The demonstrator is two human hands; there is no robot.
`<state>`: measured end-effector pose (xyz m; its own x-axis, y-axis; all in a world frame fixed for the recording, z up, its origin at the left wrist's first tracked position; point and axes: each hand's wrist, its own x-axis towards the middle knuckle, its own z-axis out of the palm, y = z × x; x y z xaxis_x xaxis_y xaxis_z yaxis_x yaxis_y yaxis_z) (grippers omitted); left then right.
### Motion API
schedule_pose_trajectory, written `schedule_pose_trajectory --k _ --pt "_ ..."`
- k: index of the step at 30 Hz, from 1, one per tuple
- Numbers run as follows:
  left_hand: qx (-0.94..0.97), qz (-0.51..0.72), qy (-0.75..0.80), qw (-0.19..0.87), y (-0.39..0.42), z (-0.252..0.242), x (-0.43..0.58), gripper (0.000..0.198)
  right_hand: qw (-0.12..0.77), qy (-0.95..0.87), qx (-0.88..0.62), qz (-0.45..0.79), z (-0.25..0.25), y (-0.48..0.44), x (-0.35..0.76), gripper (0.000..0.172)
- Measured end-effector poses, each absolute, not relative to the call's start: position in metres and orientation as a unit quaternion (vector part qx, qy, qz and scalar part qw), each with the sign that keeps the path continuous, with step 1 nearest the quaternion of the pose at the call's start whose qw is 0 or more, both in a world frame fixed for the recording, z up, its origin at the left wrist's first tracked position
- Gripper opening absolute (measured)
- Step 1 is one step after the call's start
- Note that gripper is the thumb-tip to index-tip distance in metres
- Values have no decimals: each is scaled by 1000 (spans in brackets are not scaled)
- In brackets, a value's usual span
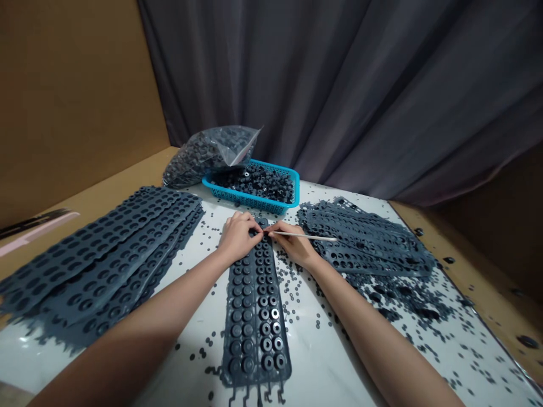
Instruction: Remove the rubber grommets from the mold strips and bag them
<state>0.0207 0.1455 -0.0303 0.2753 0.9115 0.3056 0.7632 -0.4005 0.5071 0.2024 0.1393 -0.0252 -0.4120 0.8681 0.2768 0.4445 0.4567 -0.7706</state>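
A long dark rubber sheet (253, 316) with rows of round moulded pieces lies lengthwise before me. On its right half the pieces show open centre holes, while those on the left look capped. My left hand (238, 236) rests over the sheet's far end, thumb and fingers pinched together; what they grip is too small to make out. Closed around a thin white stick-like tool (316, 237) is my right hand (296, 244). The tool's dark front end meets the sheet close to my left fingertips.
Stacked moulded rubber sheets (123, 237) lie at left. Perforated sheets (365, 237) are piled at right, amid scattered small black discs (292, 282). Behind stands a blue basket (254, 198) of small black parts, with a filled clear plastic bag (207, 152) leaning against it. A curtain (318, 85) hangs behind.
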Motion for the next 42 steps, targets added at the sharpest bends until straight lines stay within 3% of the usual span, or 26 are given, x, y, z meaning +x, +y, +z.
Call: schedule_pose_trajectory --k 11,31,42 --pt "786 284 533 134 145 -29 20 10 336 -735 -443 388 -23 139 206 21" --pt "783 293 533 134 146 -31 20 10 317 -773 -438 332 -21 140 205 18" --pt "786 300 524 131 145 -32 20 12 327 -753 -445 359 -17 136 206 24"
